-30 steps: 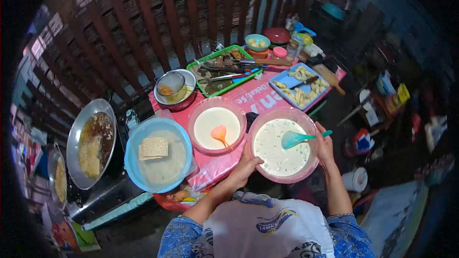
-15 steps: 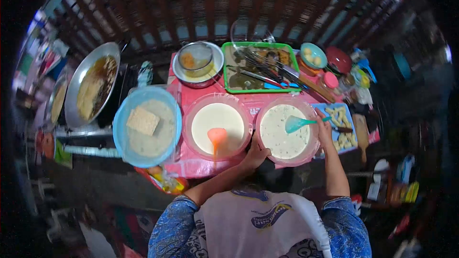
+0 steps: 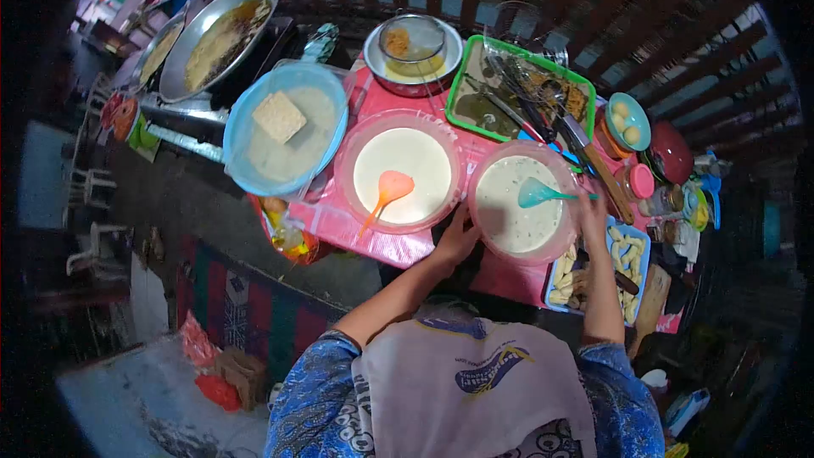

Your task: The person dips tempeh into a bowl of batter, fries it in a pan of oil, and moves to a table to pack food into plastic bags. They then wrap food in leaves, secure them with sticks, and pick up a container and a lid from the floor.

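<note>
A pink bowl [image 3: 553, 252] of pale batter with green flecks stands in front of me. My left hand [image 3: 458, 240] is at its left side, fingers closed against the wall near the rim. At the right side, my right hand [image 3: 591, 219] grips the rim; its fingertips are partly hidden. A teal ladle [image 3: 536, 193] lies in the batter, its handle crossing the rim over my right hand. Just left is a second pink bowl [image 3: 346, 171] of plain cream-coloured batter, holding an orange ladle [image 3: 393, 187].
A blue basin [image 3: 235, 153] with a pale block in cloudy liquid stands left, beside a wok [image 3: 174, 76] of oil. Behind are a sieve [image 3: 413, 37] over a bowl and a green tray [image 3: 519, 49] with utensils. A blue tray [image 3: 629, 315] of pale sliced pieces sits right.
The view has turned, so the table appears tilted, with more floor visible at left. Both hands remain at the flecked-batter bowl; the teal ladle stays in it.
</note>
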